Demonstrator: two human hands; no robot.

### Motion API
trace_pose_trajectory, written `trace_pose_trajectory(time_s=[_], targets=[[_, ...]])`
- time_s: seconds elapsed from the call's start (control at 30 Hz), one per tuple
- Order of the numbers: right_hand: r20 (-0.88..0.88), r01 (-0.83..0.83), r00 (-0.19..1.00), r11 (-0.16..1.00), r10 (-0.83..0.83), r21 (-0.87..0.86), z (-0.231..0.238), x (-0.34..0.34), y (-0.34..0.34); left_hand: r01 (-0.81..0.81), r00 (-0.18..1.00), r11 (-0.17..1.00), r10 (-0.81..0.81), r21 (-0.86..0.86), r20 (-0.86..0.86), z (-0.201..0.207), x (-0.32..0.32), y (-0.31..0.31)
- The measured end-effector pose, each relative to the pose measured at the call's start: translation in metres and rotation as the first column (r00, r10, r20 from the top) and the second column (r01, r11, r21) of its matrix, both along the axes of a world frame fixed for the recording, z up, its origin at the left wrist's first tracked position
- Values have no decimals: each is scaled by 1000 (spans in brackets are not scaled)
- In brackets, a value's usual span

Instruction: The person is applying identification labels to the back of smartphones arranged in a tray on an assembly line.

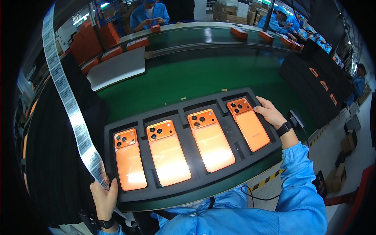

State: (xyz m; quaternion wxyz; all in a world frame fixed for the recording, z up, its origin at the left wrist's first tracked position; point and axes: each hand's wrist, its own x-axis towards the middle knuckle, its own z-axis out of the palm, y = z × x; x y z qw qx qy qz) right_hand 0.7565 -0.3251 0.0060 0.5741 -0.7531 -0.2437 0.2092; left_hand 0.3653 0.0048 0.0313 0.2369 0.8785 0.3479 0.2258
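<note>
A black foam tray (178, 108) lies tilted before me, with several orange smartphones in its slots, camera side up. My right hand (271, 112) grips the tray's right end, its thumb beside the rightmost smartphone (252, 131). At the tray's lower left corner, my left hand (103, 199) is closed around the lower end of a long strip of white printed labels (70, 100). That strip runs up to the top left. Whether the left fingers also touch the tray cannot be made out. The leftmost smartphone (132, 166) lies close to this hand.
Beneath the tray runs a green work surface (188, 74). Stacks of black trays stand left (51, 156) and right (309, 78). A pale board (117, 70) lies at the back left. Orange boxes (239, 33) sit along the far line, where people in blue work.
</note>
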Motion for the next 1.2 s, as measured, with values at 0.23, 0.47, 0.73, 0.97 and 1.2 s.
trace_pose_trajectory(time_s=[0.23,0.47,0.73,0.97,1.2], targets=[[-213,-3,976,983,42,181,-3,-1,-5,21,995,995,-11,-101,97,-13,9,19],[-670,345,743,850,12,398,-49,-39,-13,162,948,671,99,-723,304,-44,-20,36],[-581,299,809,784,94,544,-27,-67,-9,411,866,322,154,-853,475,-59,-6,23],[-417,228,905,920,-80,319,-24,-63,-9,462,811,304,236,-833,536,-77,-7,22],[-107,195,976,980,-190,31,-22,-47,-32,430,870,332,98,-840,484,-67,1,19]])
